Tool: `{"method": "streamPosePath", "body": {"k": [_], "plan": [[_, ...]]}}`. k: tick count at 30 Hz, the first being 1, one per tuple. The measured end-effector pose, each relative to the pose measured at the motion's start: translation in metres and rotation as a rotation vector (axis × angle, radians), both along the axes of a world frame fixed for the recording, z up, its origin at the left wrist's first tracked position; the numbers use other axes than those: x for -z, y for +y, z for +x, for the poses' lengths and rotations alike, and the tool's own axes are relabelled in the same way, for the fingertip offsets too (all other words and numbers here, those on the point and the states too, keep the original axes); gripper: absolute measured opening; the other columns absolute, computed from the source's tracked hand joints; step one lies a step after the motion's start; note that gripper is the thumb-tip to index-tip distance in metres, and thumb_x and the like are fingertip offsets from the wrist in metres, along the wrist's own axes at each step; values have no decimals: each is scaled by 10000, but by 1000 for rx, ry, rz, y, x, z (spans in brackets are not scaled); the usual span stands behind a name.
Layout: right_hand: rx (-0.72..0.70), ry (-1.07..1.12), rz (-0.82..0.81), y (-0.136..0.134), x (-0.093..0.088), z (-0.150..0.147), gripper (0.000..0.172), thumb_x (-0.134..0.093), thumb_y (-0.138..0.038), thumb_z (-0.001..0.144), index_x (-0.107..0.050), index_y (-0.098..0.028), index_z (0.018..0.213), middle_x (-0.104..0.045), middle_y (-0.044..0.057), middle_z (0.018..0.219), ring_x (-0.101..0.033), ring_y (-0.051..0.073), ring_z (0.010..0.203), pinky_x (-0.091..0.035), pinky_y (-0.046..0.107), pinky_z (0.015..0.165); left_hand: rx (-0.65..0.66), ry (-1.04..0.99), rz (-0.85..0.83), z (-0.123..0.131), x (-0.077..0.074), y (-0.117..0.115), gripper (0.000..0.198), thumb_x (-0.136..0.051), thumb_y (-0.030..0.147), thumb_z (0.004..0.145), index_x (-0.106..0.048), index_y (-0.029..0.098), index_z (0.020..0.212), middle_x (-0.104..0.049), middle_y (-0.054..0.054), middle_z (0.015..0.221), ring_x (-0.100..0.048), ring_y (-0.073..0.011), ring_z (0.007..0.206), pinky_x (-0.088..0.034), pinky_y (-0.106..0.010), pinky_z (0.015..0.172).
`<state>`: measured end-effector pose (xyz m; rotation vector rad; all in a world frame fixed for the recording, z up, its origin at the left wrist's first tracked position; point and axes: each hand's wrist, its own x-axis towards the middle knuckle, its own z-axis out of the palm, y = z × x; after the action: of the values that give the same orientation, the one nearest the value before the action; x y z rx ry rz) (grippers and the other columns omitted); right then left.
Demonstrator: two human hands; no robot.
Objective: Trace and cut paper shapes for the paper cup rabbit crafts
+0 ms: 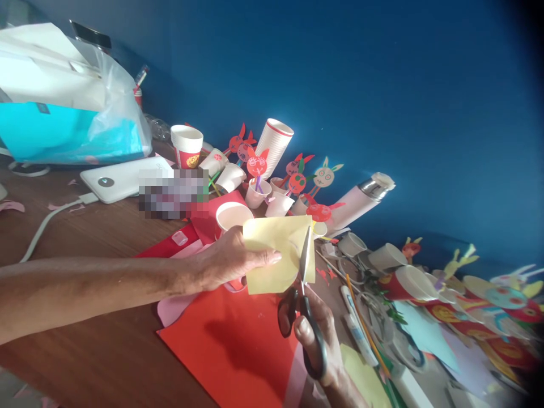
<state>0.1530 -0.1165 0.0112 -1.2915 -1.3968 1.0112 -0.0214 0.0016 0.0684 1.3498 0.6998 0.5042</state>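
Observation:
My left hand pinches a pale yellow sheet of paper and holds it up above the table. My right hand has its fingers through the black handles of a pair of scissors. The scissor blades point upward and sit against the right side of the yellow paper. A red sheet lies on the wooden table beneath both hands, with a pink sheet partly under it.
Several paper cups and paper animal faces on sticks stand behind. A white power bank, a plastic bag and a flask lie nearby. More cups, glue and paper scraps crowd the right.

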Motion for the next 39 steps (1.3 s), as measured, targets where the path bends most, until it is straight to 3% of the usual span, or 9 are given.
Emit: {"method": "streamPosePath", "body": {"k": [11, 22, 32, 39], "plan": [[39, -58, -33, -3, 4, 4, 477, -527, -614, 766, -564, -180, 959, -494, -25, 572, -415, 136, 533, -328, 274, 546, -44, -65, -80, 2, -5, 0, 299, -642, 273, 710, -623, 149, 982, -679, -63, 884, -639, -176, 762, -500, -268, 668], [13, -39, -30, 0, 0, 3, 484, -543, -634, 742, -564, -187, 929, -502, -24, 556, -420, 144, 553, -338, 278, 561, 43, -145, -119, 1, 0, 5, 297, -645, 235, 727, -625, 131, 1005, -672, -92, 959, -644, -188, 800, -514, -295, 731], [-3, -55, -28, -1, 1, 6, 494, -534, -637, 747, -575, -188, 951, -505, -21, 573, -435, 146, 555, -356, 281, 572, 52, -76, -119, 2, 1, 8, 321, -672, 321, 680, -632, 110, 917, -674, -103, 861, -643, -205, 747, -513, -294, 639], [15, -24, -35, -1, 1, 4, 474, -555, -617, 748, -575, -187, 948, -503, -29, 550, -426, 135, 529, -330, 266, 542, 47, -133, -190, 3, -2, 7, 267, -671, 241, 689, -638, 112, 920, -683, -85, 833, -641, -166, 694, -514, -270, 651]]}}
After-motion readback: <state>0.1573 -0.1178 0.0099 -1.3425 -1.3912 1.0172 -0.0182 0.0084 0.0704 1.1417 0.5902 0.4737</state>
